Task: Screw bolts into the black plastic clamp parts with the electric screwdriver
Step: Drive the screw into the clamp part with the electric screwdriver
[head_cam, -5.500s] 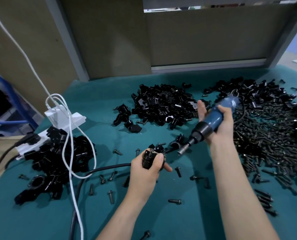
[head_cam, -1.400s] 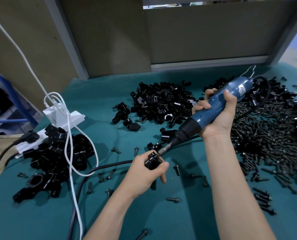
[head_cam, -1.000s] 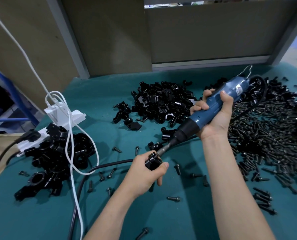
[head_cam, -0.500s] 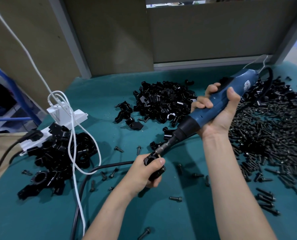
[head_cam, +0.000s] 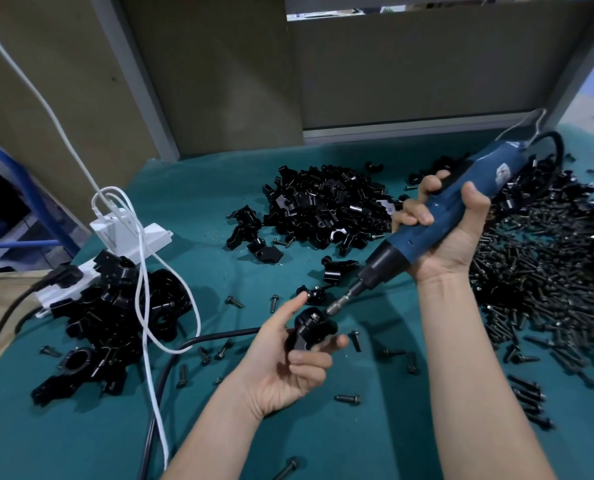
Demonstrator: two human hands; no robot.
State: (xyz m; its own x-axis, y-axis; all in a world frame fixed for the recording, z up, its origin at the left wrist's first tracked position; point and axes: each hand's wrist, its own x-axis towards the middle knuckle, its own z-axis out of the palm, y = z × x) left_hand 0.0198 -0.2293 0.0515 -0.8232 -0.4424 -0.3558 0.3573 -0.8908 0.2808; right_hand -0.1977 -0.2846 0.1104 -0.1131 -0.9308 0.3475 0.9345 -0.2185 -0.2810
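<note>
1. The left hand (head_cam: 288, 368) is palm-up over the middle of the desk (head_cam: 80, 438), nearer its front edge. Its fingers (head_cam: 309, 358) curl round and grip one black clamp part (head_cam: 311, 336), with one finger straight beside it.
2. A bolt (head_cam: 314, 316) sits in the top of that clamp part.
3. The right hand (head_cam: 448, 237) grips the blue electric screwdriver (head_cam: 461, 209), its fingers wrapped round the body. The tool slants down towards the bolt. I cannot tell whether the bit touches it.
4. A pile of clamp parts (head_cam: 323, 209) lies towards the far edge, and a heap of bolts (head_cam: 538, 271) lies along the right edge.
5. At the left edge, black clamps (head_cam: 115, 317) lie against a white power strip (head_cam: 129, 237), with a white cable (head_cam: 146, 306) looped over them.
</note>
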